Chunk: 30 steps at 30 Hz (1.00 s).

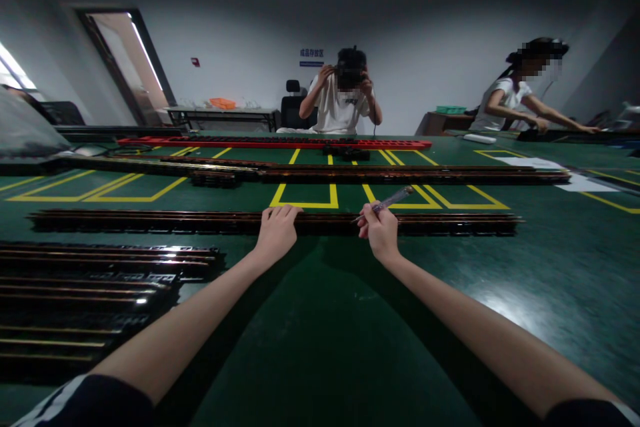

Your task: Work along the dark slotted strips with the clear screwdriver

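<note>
A long black rail with copper-coloured strips (pixel 150 220) lies crosswise on the green table in front of me. My left hand (pixel 278 230) rests on its middle, the fingers curled over the far edge. To the right, my right hand (pixel 380 230) is closed around a screwdriver with a see-through handle (pixel 395 199). The handle slants up to the right, and the thin tip points left at the rail. My fingers partly cover the shaft, and I cannot tell whether the tip touches the rail.
Several similar rails (pixel 85 290) lie at the left. Farther back are another long dark rail (pixel 400 175) and a red rail (pixel 280 143). White papers (pixel 585 182) lie at the right. One person (pixel 340 103) sits opposite; another person (pixel 505 103) reaches across at the right.
</note>
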Motion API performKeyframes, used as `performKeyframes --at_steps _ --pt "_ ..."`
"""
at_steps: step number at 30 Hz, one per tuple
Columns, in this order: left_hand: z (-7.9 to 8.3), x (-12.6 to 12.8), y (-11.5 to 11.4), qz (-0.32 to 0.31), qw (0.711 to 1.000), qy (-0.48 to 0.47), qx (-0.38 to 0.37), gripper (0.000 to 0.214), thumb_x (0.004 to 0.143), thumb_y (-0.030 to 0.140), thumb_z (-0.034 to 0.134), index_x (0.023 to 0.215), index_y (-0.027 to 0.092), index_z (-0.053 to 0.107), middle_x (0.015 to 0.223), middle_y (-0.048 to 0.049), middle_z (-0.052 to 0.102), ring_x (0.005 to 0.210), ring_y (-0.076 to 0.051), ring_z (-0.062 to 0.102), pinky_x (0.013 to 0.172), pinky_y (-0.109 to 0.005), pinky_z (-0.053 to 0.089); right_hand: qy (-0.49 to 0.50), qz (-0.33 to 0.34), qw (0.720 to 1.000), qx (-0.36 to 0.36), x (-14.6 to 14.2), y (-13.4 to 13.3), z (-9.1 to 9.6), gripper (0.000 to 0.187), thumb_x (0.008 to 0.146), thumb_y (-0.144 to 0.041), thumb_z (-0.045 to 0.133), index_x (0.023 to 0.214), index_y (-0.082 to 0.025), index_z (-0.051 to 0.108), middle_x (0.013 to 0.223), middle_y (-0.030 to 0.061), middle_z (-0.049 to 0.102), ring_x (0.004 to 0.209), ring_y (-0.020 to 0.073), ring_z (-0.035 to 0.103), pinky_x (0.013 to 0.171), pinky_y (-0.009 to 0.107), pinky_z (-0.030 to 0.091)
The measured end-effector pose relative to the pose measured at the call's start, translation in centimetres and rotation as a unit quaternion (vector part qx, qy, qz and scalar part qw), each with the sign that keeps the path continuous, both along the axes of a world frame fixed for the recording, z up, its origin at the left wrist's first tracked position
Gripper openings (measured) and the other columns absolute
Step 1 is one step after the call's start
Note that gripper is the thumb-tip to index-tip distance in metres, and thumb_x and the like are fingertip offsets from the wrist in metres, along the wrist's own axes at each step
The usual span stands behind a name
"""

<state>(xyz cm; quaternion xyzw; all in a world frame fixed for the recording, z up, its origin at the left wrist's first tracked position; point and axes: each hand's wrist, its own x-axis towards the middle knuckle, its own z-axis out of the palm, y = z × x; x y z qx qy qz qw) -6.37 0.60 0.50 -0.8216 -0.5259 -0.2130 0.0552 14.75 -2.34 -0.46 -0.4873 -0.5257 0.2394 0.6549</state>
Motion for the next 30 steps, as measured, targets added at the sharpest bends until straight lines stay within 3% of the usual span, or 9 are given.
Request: performKeyframes --at_steps 6,20,30 --pt "-0.17 -0.17 0.20 -0.009 1.000 -0.006 -0.001 0.041 0.083 0.010 0.033 0.115 0.020 0.058 0.118 -0.0087 0.061 0.116 -0.023 0.051 0.102 -0.046 0.031 0.001 0.007 1.000 -0.003 0.14 0.18 -0.17 0.045 0.078 -0.063 0.052 0.069 -0.018 0.050 0.054 -0.0026 0.054 0.036 0.0075 0.049 0.031 0.019 0.038" --pt "-0.49 -0.23 0.42 -0.017 0.999 0.018 0.023 0.039 0.085 0.040 0.041 0.114 0.019 0.056 0.115 -0.0102 0.061 0.108 -0.026 0.053 0.097 -0.045 0.033 0.005 0.005 1.000 -0.002 0.12 0.25 -0.14 0.043 0.078 -0.060 0.054 0.068 -0.018 0.050 0.052 -0.0034 0.053 0.034 0.0077 0.049 0.031 0.019 0.038" --pt "-0.66 -0.25 0.51 -0.015 0.999 0.022 0.028 0.041 0.086 0.047 0.041 0.113 0.020 0.056 0.115 -0.0104 0.061 0.109 -0.027 0.053 0.097 -0.045 0.033 -0.004 0.007 1.000 -0.007 0.14 0.14 -0.01 0.045 0.077 -0.063 0.053 0.069 -0.019 0.051 0.053 -0.0029 0.054 0.035 0.0077 0.049 0.031 0.019 0.039"
